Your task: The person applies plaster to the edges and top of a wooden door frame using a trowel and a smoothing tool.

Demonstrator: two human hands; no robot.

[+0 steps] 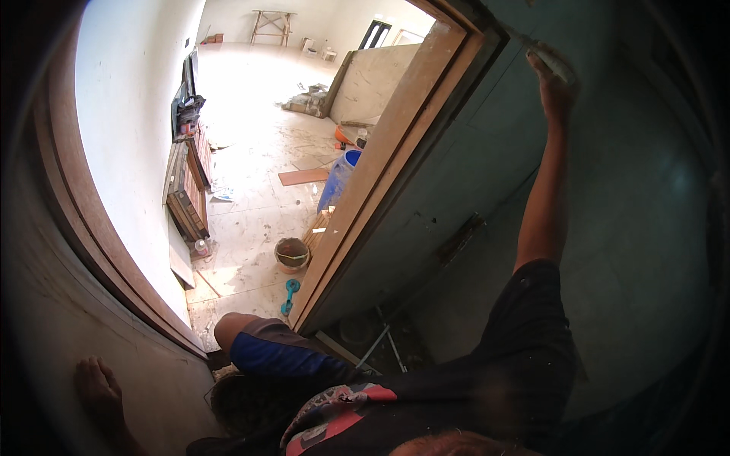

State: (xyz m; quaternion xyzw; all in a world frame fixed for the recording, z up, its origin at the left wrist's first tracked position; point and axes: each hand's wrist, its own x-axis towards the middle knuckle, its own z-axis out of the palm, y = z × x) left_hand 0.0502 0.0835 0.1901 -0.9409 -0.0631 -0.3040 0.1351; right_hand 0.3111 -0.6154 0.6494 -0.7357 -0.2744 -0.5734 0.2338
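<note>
The right hand's (557, 93) fingers clamp a pale tool (560, 68), too blurred to identify, against the dark wall (479, 144) near the door frame (393, 152). The left hand (99, 386) rests on the left wall (156, 395), fingers slightly apart. A bucket (290, 267) stands beyond.

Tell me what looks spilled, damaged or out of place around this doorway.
The pale floor looks smeared and dirty, as if something spilled. A reddish-brown board lies loose on it. On the shadowed wall to the right, a dark, ragged patch looks damaged, though whether it is a hole is unclear.
</note>
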